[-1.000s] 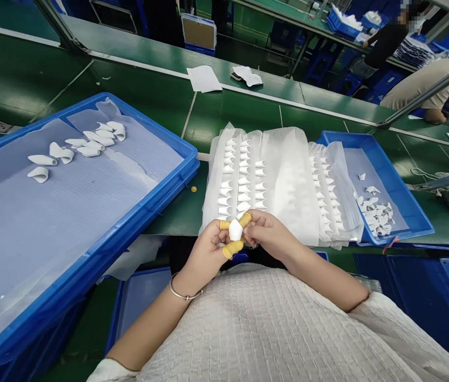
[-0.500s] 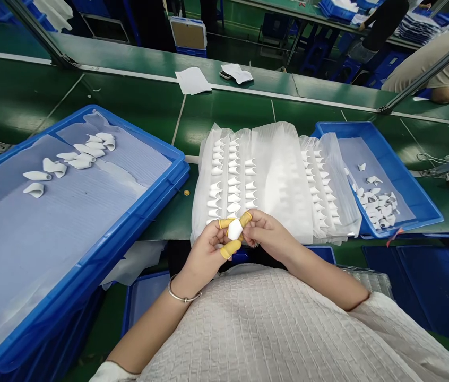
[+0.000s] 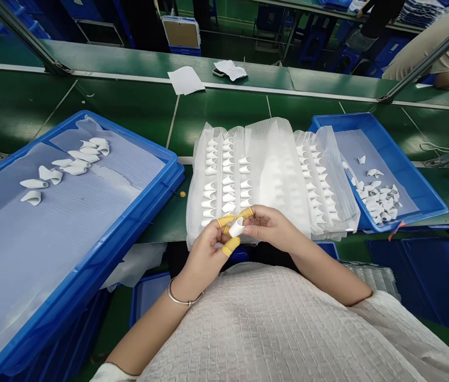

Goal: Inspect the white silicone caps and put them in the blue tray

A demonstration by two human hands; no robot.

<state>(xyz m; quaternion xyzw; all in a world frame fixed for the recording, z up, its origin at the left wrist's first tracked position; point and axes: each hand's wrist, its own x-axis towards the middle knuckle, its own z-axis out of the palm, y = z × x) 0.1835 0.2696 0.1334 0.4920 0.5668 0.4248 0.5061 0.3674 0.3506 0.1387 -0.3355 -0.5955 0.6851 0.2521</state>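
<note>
A small white curved piece [image 3: 236, 227], like a short tube with a slanted mouth, is between the fingertips of both hands, tilted. My left hand [image 3: 207, 245], with yellow finger cots, holds it from the left, thumb below and fingers above and behind. My right hand [image 3: 273, 227] pinches it from the right, a yellow cot on one fingertip and the bare thumb against the side. Just beyond the hands lies a white foam sheet [image 3: 274, 185], with similar pieces [image 3: 228, 180] set in rows on its left and right parts.
A large blue tray [image 3: 171, 159] at the left holds several bigger white pieces [image 3: 76, 161]. At the right a blue bin [image 3: 419, 185] contains a heap of small white pieces [image 3: 381, 204]. Paper [image 3: 187, 80] and a metal post [image 3: 427, 58] are at the back. Another person's arm [image 3: 445, 79] shows at the far right.
The white piece has turned in my fingers, so its open mouth now shows. My right thumb has straightened along it, and the view has shifted slightly.
</note>
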